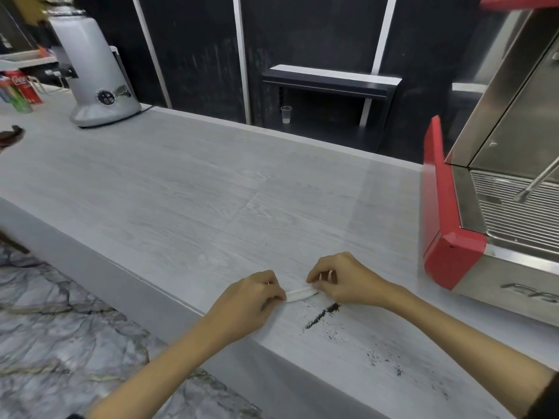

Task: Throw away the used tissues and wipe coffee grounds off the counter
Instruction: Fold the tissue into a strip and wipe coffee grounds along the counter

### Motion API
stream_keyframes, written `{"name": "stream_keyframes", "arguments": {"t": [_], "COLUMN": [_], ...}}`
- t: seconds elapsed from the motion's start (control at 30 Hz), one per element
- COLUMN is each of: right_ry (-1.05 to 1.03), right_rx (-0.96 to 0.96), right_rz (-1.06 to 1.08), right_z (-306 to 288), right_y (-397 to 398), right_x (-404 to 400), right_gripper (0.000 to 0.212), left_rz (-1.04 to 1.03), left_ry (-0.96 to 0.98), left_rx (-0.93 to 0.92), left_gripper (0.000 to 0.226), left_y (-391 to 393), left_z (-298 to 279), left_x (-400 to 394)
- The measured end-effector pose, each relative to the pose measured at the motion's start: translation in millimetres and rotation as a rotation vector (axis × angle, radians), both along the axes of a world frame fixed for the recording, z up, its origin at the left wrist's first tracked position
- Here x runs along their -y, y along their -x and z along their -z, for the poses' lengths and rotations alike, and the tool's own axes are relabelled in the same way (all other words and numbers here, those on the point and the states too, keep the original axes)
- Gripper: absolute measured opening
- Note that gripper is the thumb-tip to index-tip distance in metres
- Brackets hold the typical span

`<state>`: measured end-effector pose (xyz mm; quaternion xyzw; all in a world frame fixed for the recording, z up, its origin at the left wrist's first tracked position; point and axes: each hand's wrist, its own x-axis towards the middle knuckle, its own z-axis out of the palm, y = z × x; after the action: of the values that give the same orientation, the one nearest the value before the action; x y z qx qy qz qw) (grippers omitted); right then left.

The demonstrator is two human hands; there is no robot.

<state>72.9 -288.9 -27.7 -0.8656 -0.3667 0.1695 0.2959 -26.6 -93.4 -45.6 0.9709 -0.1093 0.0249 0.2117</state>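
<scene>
Pinching a folded white tissue (298,293) between them, a person's left hand (254,300) and right hand (341,282) work at the front of a grey worktop (187,189), each grip closed narrow on one end of the strip. The tissue rests on the surface just left of the red-cornered espresso machine (453,252), its long axis running roughly left to right, the right end pointing toward that machine and tilted slightly away from the person. A dark streak of coffee grounds (322,314) lies just nearer the person than the tissue, with finer specks trailing along the worktop's front edge below the machine. The strip appears folded into layers, though blur makes that uncertain. From the head view, the risk lies in the sweep: a narrow strip pulled over the streak could smear grounds rather than gather them, or push them off the near edge onto the marble floor (60,328).
</scene>
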Motion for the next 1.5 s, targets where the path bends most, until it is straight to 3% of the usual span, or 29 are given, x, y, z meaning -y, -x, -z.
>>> {"name": "stream_keyframes", "arguments": {"t": [0.1,0.4,0.6,0.83,0.97,1.1,1.3,1.5], "right_ry": [0.034,0.15,0.146,0.106,0.116,0.175,0.082,0.04], "right_rx": [-0.029,0.155,0.401,0.134,0.009,0.005,0.037,0.056], "right_rz": [-0.005,-0.124,-0.306,-0.128,-0.033,-0.061,-0.062,-0.127], "right_z": [-4,-4,-2,-5,-7,-9,-22,-16], "right_y": [0,3,10,10,10,6,-11,-30], "right_x": [-4,-8,-4,-2,-10,-15,-32,-77], "right_gripper": [0.01,0.009,0.017,0.012,0.01,0.008,0.005,0.011], "left_rz": [-0.015,-0.078,-0.034,-0.016,-0.08,-0.143,-0.222,-0.356], "left_ry": [0.065,0.203,0.07,0.024,0.092,0.174,0.203,0.216], "left_rx": [-0.01,-0.073,-0.039,-0.11,-0.152,-0.212,-0.105,-0.239], "left_gripper": [0.018,0.015,0.014,0.015,0.011,0.02,0.006,0.011], "left_y": [1,-9,-4,-4,-11,-11,-15,-31], "left_z": [1,-6,-1,-10,-9,-9,-26,-29], "left_x": [0,-5,-4,-3,1,2,-17,-57]}}
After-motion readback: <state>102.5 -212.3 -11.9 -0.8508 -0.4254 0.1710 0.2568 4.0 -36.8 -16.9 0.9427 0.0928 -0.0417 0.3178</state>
